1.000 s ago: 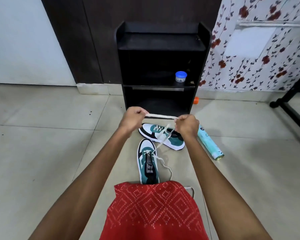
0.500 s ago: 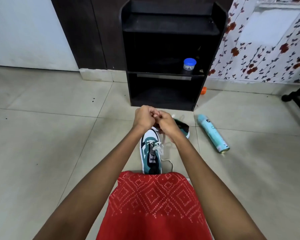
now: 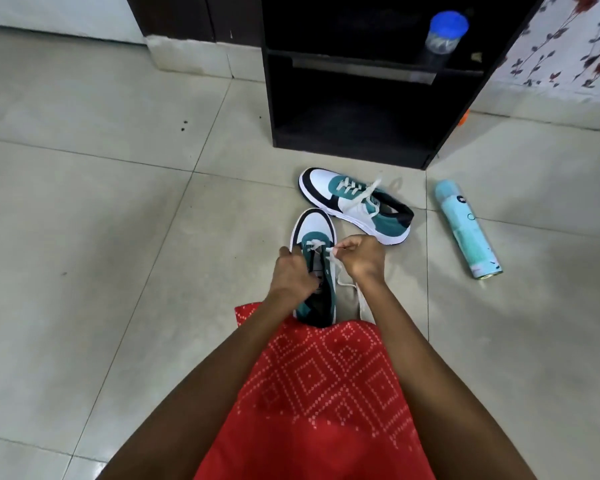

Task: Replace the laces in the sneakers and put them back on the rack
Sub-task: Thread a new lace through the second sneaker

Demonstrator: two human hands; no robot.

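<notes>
Pinching the lace [image 3: 341,270], the right hand [image 3: 364,258] risks skipping an eyelet if the sneaker [image 3: 313,224] twists in the gripping left hand [image 3: 291,276].

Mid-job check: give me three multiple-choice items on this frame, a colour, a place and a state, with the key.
1. The jar in the rack has a lid that is: A. red B. green C. blue
2. The spray can lies: A. in the rack B. on the floor, right of the far sneaker C. in the lap
3. The right hand: A. pinches the white lace over the near sneaker B. hangs open C. holds the can
Key: 1 C, the lid is bright blue; 2 B, it lies on the tiles beside that sneaker; 3 A, it nips the lace end.
</notes>
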